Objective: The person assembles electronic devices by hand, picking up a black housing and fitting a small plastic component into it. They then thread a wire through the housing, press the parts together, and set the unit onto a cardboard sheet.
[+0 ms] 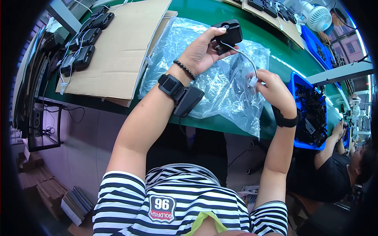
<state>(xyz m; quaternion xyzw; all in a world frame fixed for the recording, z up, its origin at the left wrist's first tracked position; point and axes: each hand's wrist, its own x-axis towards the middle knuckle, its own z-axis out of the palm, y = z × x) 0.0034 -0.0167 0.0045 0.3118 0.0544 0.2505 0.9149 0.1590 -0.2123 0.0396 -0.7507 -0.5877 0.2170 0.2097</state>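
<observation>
My left hand [199, 54] grips a small black plastic device [233, 32] above the table, its thumb on top and its fingers partly hidden underneath. A thin grey-white cable [247, 58] loops out of the device toward my right hand [276, 91]. Pinched in that hand's fingertips is the white plug [253, 82] at the cable's end. Below both hands a clear plastic bag [212, 94] lies crumpled on the green tabletop [197, 15].
On the left, cardboard sheets [118, 47] carry several black devices [84, 58] with white cables. A blue bin [296, 118] of black parts stands at the right, close to my right wrist. Beyond are a white fan [318, 16] and a seated co-worker [334, 171].
</observation>
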